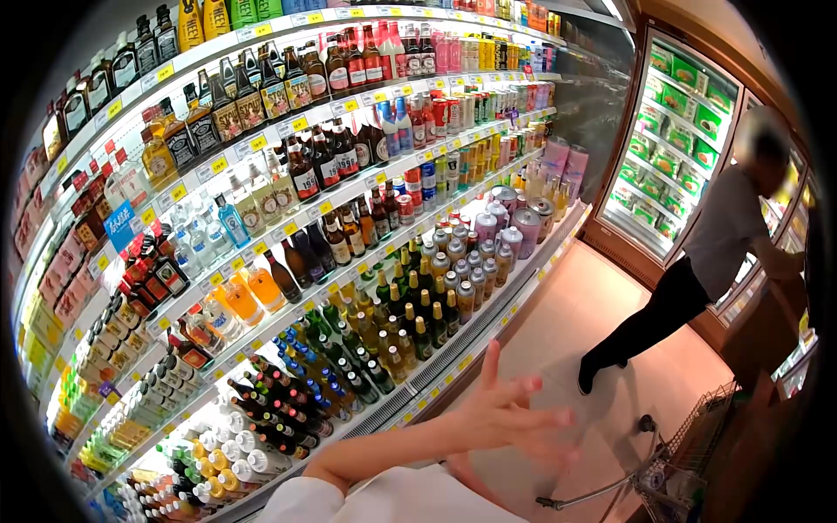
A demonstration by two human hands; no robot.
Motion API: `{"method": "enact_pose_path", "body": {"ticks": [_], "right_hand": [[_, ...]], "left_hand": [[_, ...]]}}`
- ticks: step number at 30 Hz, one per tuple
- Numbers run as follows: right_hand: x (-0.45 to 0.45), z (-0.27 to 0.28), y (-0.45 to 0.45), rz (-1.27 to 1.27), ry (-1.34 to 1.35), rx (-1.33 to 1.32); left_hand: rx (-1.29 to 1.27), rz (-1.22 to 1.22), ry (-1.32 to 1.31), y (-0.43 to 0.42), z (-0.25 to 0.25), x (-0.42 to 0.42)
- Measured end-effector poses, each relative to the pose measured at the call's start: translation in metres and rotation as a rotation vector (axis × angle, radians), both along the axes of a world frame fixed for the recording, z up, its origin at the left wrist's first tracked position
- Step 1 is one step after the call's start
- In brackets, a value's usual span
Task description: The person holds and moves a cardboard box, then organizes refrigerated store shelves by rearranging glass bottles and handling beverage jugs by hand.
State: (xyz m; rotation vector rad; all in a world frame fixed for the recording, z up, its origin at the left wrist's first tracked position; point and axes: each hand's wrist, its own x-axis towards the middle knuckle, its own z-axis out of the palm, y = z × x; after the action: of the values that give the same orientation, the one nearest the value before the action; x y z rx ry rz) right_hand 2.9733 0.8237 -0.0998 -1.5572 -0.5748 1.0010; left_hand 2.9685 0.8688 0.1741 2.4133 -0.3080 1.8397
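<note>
Green, gold-topped glass bottles (pixel 423 338) stand packed; the left hand (pixel 513 417), spread wide and empty, is best held clear of them! The right hand, I can't tell.

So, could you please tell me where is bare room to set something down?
The floor is bare between the drinks shelves and the person in dark trousers. It is crowded at lower right, by the wire trolley, and on the shelves, packed with bottles and cans.
</note>
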Motion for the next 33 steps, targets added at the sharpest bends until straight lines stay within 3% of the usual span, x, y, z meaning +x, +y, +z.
{"method": "enact_pose_path", "body": {"ticks": [4, 6, 8, 10, 11, 12, 13, 14, 17, 18, 20, 28, 32, 33], "right_hand": [[0.008, -0.010, -0.023, -0.001, -0.144, -0.001], [0.016, -0.015, -0.035, -0.009, -0.189, -0.041], [0.032, -0.022, -0.046, -0.046, 0.275, -0.238], [0.039, -0.055, -0.052, -0.068, 0.060, -0.199], [0.042, -0.066, -0.055, -0.060, -0.015, -0.227], [0.040, -0.001, -0.044, -0.071, 0.117, -0.328], [0.045, -0.048, -0.046, 0.000, 0.010, -0.205], [0.042, -0.016, -0.036, -0.010, 0.042, -0.177], [0.042, -0.034, -0.016, 0.051, -0.148, 0.005], [0.040, -0.019, -0.007, 0.060, -0.144, -0.009], [0.033, 0.009, 0.006, 0.042, 0.298, -0.072], [0.011, 0.006, 0.018, -0.021, 0.377, -0.068], [-0.012, 0.002, 0.019, -0.028, 0.233, -0.210], [-0.017, 0.003, 0.019, -0.005, 0.224, -0.210]], "left_hand": [[-0.340, 0.031, 0.709, 0.007, -0.074, -0.026], [-0.670, 0.017, 0.794, -0.005, -0.134, -0.053], [-0.907, 0.079, 0.955, -0.023, -0.173, -0.089], [-0.988, 0.182, 0.990, -0.036, -0.189, -0.118], [-1.023, 0.219, 0.898, -0.041, -0.196, -0.125], [-1.017, 0.298, 0.898, -0.045, -0.193, -0.132], [-1.052, 0.363, 0.878, -0.047, -0.191, -0.137], [-1.074, 0.429, 0.855, -0.046, -0.188, -0.140], [-1.127, 0.528, 0.791, -0.045, -0.182, -0.144], [-1.166, 0.514, 0.756, -0.044, -0.187, -0.146], [-1.342, 0.417, 0.699, -0.041, -0.188, -0.148], [-1.414, 0.395, 0.567, -0.017, -0.204, -0.162], [-1.427, 0.409, 0.565, 0.007, -0.211, -0.179], [-1.692, 0.212, 0.425, 0.011, -0.215, -0.187]]}}
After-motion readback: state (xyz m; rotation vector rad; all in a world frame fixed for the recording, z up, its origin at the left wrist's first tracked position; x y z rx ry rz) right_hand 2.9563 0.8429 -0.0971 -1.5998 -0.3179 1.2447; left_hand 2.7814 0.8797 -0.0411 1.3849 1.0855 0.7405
